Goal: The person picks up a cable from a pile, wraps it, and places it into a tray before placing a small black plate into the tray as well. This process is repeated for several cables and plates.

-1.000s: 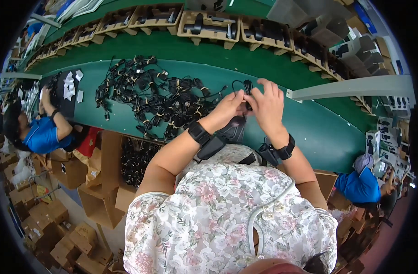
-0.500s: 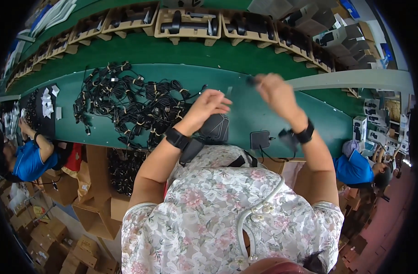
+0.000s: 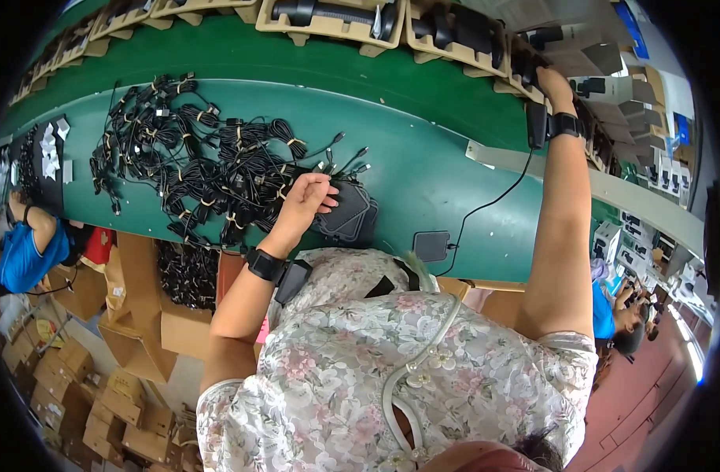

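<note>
Green worktop (image 3: 423, 189), near front edge: left hand (image 3: 305, 198) loosely curled beside looped black cables (image 3: 238, 141); right hand (image 3: 555, 85) at tan moulded tray (image 3: 525, 89), fingers unclear.

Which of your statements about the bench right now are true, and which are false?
1. The right hand is up at the row of tan trays. True.
2. The left hand is up there too. False: it is low over the green bench, by the cable bundles.
3. A black square pad lies on the bench. True.
4. The cable bundles lie right of that pad. False: they lie left of it.
5. Both wrists wear black bands. True.
</note>
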Available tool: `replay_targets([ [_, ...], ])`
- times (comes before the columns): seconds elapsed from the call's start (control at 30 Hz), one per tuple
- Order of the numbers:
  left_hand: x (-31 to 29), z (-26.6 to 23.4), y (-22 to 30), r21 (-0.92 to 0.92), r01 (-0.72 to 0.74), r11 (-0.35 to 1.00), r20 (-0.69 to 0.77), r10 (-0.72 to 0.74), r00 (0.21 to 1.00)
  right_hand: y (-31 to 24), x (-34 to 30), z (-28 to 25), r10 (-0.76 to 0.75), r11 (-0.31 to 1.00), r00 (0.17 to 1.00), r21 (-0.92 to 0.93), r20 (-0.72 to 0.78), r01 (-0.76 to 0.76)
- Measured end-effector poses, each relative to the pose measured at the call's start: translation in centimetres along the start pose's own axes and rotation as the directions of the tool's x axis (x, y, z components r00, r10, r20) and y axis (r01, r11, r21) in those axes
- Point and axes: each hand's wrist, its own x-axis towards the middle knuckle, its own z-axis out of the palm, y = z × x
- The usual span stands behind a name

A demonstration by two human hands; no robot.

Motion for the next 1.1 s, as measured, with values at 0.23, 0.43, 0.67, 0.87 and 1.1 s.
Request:
replay_targets([
  [0.23, -0.4, 1.1, 0.1, -0.033, 0.040, 0.999, -0.025, -0.040, 0.999, -0.9, 1.7, 0.1, 0.109, 0.992, 0.993, -0.060, -0.034, -0.111],
  [0.43, -1.0, 0.3, -0.5, -0.096, 0.030, 0.995, -0.051, -0.035, 0.998, -1.7, 3.1, 0.8, -0.096, 0.977, 0.995, -0.190, 0.004, 0.095],
  [0.67, -1.2, 0.5, -0.1, -0.065, 0.021, 0.998, -0.050, -0.025, 0.998, 1.3, 7.6, 6.1, -0.140, 0.971, 0.990, -0.203, -0.034, 0.130],
  [0.87, -1.6, 0.1, 0.5, -0.098, 0.010, 0.995, -0.112, -0.021, 0.994, 2.0, 7.6, 9.4, -0.330, 0.812, 0.931, -0.550, -0.158, 0.195],
  [1.1, -0.7, 0.5, -1.0, 0.066, -0.036, 0.997, -0.113, 0.043, 0.993, 2.6, 6.6, 9.3, 0.189, 0.943, 0.937, 0.319, -0.294, -0.090],
])
